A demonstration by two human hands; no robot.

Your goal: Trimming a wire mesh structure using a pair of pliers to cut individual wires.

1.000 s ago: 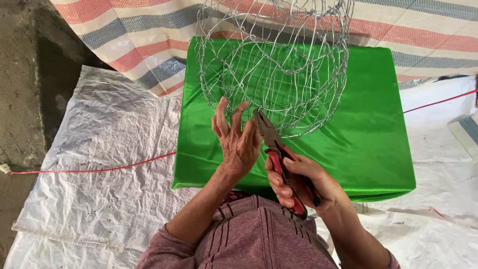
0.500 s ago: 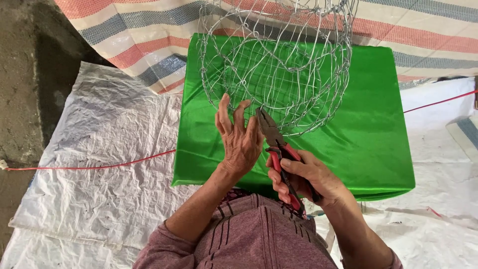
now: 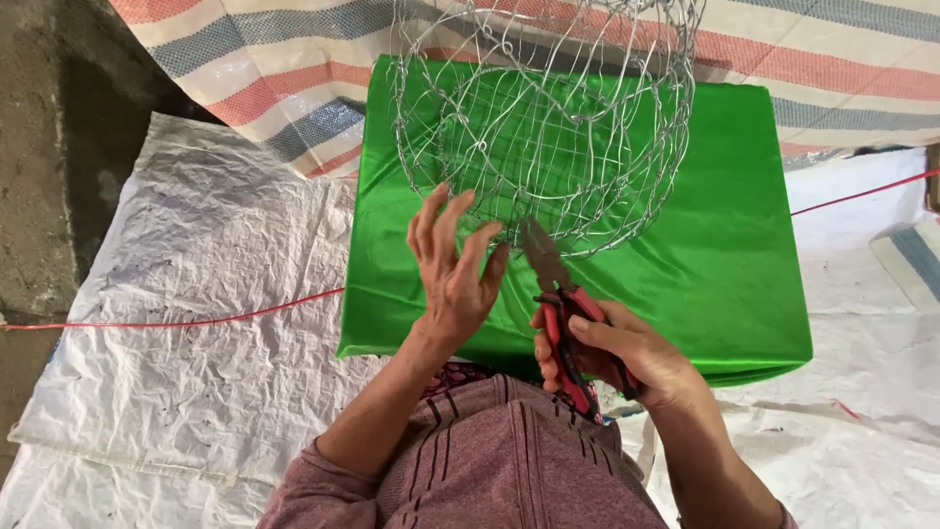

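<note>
The right hand (image 3: 627, 358) grips red-and-black-handled pliers (image 3: 563, 313) with grey metal jaws. Just beyond both hands stands a silvery wire-mesh basket (image 3: 548, 118) on a bright green satin-covered counter (image 3: 725, 245). Farther off lies a red, blue and white striped woven sheet (image 3: 294, 69); left of the left hand (image 3: 455, 274), a thin red cord (image 3: 196, 321) crosses white woven sacking (image 3: 196, 274).

A low box-shaped stand draped in shiny green cloth (image 3: 725, 264) sits on white woven plastic sheeting (image 3: 206, 323) spread over the ground, creased and marked with dark smudges. Behind the stand lies a tarp striped in red, blue and white (image 3: 294, 59), and bare grey concrete floor (image 3: 49, 167) shows at the left edge. A thin red cord (image 3: 176, 321) runs across the sheeting under soft, even daylight.
</note>
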